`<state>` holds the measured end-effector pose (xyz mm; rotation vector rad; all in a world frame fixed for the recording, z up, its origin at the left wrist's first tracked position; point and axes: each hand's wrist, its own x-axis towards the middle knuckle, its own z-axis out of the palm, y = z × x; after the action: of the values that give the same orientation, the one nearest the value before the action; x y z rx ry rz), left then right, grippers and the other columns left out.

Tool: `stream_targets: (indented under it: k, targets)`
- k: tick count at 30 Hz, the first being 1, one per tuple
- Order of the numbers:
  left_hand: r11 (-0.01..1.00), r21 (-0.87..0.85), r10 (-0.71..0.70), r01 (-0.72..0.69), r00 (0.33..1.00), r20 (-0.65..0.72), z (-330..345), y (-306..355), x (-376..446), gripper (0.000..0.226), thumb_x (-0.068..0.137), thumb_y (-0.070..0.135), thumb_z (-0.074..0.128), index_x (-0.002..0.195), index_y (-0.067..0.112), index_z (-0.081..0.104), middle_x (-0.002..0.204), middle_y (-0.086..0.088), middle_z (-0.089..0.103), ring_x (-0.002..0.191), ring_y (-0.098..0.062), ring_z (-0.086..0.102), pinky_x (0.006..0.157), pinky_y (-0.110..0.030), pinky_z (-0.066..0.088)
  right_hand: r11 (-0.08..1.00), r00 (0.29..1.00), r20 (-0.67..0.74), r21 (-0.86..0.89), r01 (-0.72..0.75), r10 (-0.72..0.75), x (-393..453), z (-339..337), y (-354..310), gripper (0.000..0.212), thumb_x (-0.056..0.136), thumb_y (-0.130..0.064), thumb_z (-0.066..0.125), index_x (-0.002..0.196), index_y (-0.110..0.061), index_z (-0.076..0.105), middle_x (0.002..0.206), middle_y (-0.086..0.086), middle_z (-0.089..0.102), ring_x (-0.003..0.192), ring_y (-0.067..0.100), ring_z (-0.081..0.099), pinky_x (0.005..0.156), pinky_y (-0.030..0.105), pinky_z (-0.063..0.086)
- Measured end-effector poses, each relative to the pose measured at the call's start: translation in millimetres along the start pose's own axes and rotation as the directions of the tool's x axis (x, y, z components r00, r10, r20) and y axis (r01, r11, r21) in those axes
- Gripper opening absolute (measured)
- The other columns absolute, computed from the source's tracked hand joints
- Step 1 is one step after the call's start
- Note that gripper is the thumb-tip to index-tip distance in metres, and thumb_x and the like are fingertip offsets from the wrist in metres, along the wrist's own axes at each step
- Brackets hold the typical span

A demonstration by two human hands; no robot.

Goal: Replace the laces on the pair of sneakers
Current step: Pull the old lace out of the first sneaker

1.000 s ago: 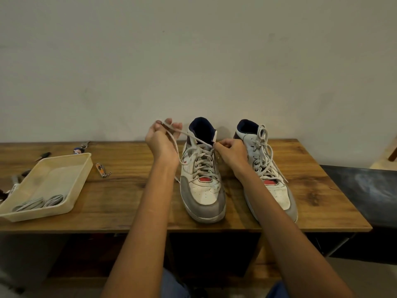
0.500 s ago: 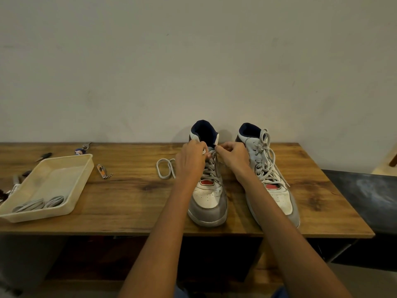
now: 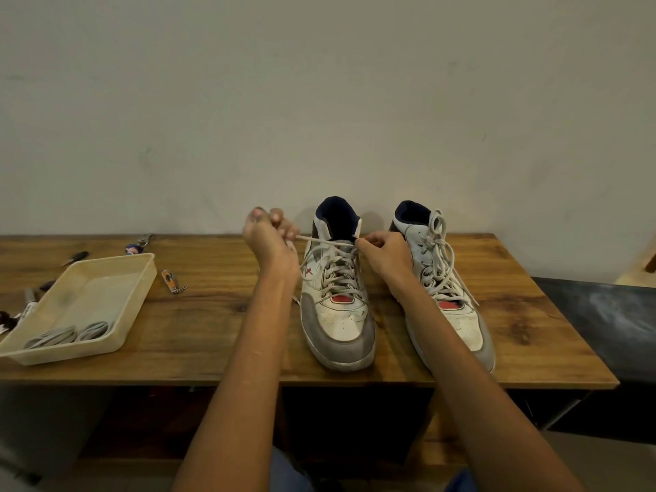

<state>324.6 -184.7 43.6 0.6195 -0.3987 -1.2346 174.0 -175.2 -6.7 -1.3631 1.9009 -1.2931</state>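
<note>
I see both sneakers upright on the wooden table (image 3: 213,349), toes toward me. Left hand (image 3: 271,239) is raised just left of the left sneaker (image 3: 337,314), fingers curled round the lace (image 3: 324,240), which runs taut across to the shoe's top eyelets. Right hand (image 3: 385,253) pinches the lace at the collar. Right sneaker (image 3: 447,296) just beside it, fully laced, untouched. Spare laces (image 3: 67,335) lie coiled in the cream tray (image 3: 142,275) at far left

grainy wooden table (image 3: 213,314), matt plastic tray (image 3: 138,278), woven cloth lace (image 3: 326,241)
</note>
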Motion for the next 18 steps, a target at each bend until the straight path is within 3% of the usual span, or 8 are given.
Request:
stream_targets:
  k: [2, 4, 6, 8, 10, 12, 14, 18]
  targets:
    - [0.990, 0.127, 0.080, -0.058, 0.980, -0.180, -7.7, 6.8, 8.7, 0.027, 0.096, 0.003, 0.025, 0.075, 0.015, 0.037, 0.061, 0.002, 0.040, 0.039, -0.005, 0.031, 0.036, -0.016, 0.023, 1.000, 1.000, -0.005, -0.005, 0.004, -0.004, -0.8, 0.3, 0.4, 0.021, 0.089, -0.030, 0.060, 0.100, -0.015, 0.070, 0.077, -0.009, 0.058, 0.073, 0.004, 0.051, 0.077, 0.030, 0.046]
    - [0.840, 0.535, 0.269, -0.090, 0.925, -0.268, -15.5, 9.7, 12.7, 0.015, 0.099, 0.011, 0.031, 0.098, 0.013, 0.046, 0.072, 0.001, 0.047, 0.056, -0.010, 0.045, 0.042, -0.015, 0.029, 1.000, 1.000, -0.011, -0.007, 0.001, -0.001, -1.1, 0.3, 0.3, 0.022, 0.089, -0.030, 0.060, 0.101, -0.014, 0.070, 0.078, -0.008, 0.057, 0.076, 0.007, 0.053, 0.077, 0.030, 0.046]
    - [0.383, 0.921, 0.392, -0.076, 0.916, -0.087, -26.0, 4.1, 13.0, 0.029, 0.097, 0.018, 0.041, 0.125, 0.012, 0.038, 0.083, 0.000, 0.053, 0.080, -0.019, 0.055, 0.058, -0.021, 0.037, 1.000, 1.000, -0.010, -0.016, 0.000, 0.000, -1.2, 0.2, 0.4, 0.023, 0.089, -0.031, 0.059, 0.102, -0.014, 0.069, 0.080, -0.007, 0.058, 0.077, 0.008, 0.053, 0.075, 0.029, 0.045]
    - [-0.159, 0.986, 0.254, -0.053, 0.963, 0.093, -35.3, -7.7, 12.5, 0.043, 0.091, 0.023, 0.053, 0.131, 0.016, 0.038, 0.112, -0.009, 0.055, 0.111, -0.028, 0.049, 0.088, -0.037, 0.039, 1.000, 1.000, -0.018, -0.025, 0.004, -0.005, -2.5, 1.1, -0.9, 0.023, 0.089, -0.031, 0.060, 0.102, -0.014, 0.068, 0.086, -0.005, 0.061, 0.076, 0.007, 0.052, 0.073, 0.027, 0.043]
    - [-0.394, 0.909, 0.145, -0.138, 0.967, 0.210, -35.6, -23.1, 11.9, 0.035, 0.088, 0.029, 0.058, 0.121, 0.018, 0.050, 0.128, -0.008, 0.047, 0.122, -0.026, 0.040, 0.101, -0.047, 0.028, 0.995, 0.994, -0.099, -0.088, 0.046, -0.055, -5.6, 2.7, -4.8, 0.020, 0.087, -0.029, 0.062, 0.100, -0.014, 0.065, 0.089, -0.004, 0.062, 0.079, 0.009, 0.055, 0.071, 0.026, 0.043]
    - [-0.265, 0.907, 0.127, -0.328, 0.920, 0.370, -27.5, -32.6, 7.8, 0.022, 0.089, 0.034, 0.058, 0.106, 0.020, 0.058, 0.111, 0.001, 0.057, 0.107, -0.019, 0.052, 0.100, -0.043, 0.036, 0.973, 0.959, -0.212, -0.173, 0.153, -0.188, -9.9, 4.7, -12.1, 0.015, 0.087, -0.024, 0.062, 0.097, -0.013, 0.062, 0.085, -0.005, 0.063, 0.078, 0.012, 0.059, 0.067, 0.028, 0.047]
    - [-0.060, 0.889, 0.124, -0.454, 0.880, 0.458, -18.7, -41.2, 0.7, 0.017, 0.089, 0.035, 0.060, 0.093, 0.019, 0.061, 0.087, 0.005, 0.062, 0.082, -0.013, 0.060, 0.081, -0.035, 0.050, 0.941, 0.915, -0.251, -0.203, 0.271, -0.317, -14.1, 7.2, -20.5, 0.015, 0.088, -0.022, 0.061, 0.100, -0.012, 0.060, 0.085, -0.002, 0.066, 0.076, 0.014, 0.062, 0.064, 0.029, 0.049]
    - [-0.126, 0.906, 0.087, -0.403, 0.906, 0.415, -15.7, -53.2, -4.8, 0.014, 0.089, 0.025, 0.060, 0.086, 0.014, 0.066, 0.086, -0.003, 0.068, 0.072, -0.018, 0.060, 0.060, -0.031, 0.047, 0.813, 0.917, -0.044, -0.482, 0.328, -0.396, -20.1, 19.8, -27.3, 0.019, 0.094, -0.022, 0.050, 0.110, -0.011, 0.051, 0.093, 0.007, 0.066, 0.082, 0.024, 0.060, 0.059, 0.029, 0.035]
